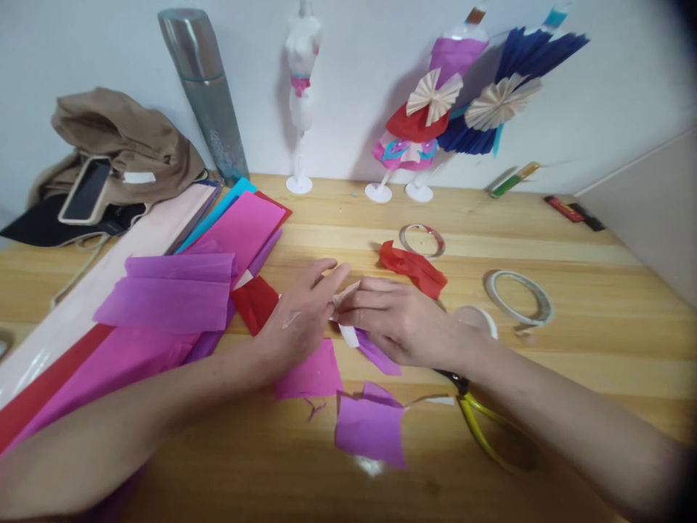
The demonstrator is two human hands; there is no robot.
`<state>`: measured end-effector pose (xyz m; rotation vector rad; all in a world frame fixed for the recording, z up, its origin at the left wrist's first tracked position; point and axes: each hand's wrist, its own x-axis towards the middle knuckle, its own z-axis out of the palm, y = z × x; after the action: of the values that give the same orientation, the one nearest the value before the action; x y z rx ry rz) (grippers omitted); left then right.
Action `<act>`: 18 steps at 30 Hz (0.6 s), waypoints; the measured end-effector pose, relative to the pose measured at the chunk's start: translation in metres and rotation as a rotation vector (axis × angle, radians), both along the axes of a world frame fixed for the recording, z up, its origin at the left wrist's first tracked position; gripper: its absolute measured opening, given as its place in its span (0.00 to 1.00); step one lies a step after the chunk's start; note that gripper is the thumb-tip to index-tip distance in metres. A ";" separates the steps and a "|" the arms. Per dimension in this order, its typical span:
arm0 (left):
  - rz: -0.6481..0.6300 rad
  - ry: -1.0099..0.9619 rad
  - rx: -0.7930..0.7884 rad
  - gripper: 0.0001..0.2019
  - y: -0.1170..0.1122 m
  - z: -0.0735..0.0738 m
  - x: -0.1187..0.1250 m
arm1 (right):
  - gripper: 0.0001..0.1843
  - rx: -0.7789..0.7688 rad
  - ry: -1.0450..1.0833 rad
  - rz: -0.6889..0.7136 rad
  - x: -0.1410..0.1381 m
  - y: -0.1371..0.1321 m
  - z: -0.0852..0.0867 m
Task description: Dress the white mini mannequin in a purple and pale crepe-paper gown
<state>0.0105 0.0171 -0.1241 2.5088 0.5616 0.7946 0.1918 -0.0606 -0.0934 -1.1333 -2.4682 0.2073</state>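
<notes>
Pinching pale paper point(347, 292) in fingertips of right hand point(403, 319), low over the bench point(245, 465), between the 2 hands. Close beside it with left hand point(302, 309), half-curled; cannot tell if gripping. Looks very light, thin and soft; probably creases or tears easily, with little slip. Best held lightly, by the edges. Just near a white strip point(349, 335) and a purple scrap point(380, 355).

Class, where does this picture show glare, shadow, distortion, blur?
Head view throughout: glare on the pale wooden tabletop, by the small purple paper square; shadow beside the leftmost white mannequin; tall grey bottle leaning, probably lens distortion; yellow-handled scissors blurred.
</notes>
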 end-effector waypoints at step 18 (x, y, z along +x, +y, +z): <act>0.026 0.012 -0.027 0.23 0.000 0.002 0.000 | 0.14 0.095 -0.041 -0.140 0.005 -0.015 0.006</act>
<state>0.0107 0.0172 -0.1224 2.4881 0.6055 0.7769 0.1969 -0.0755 -0.0876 -1.2742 -2.3945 0.0253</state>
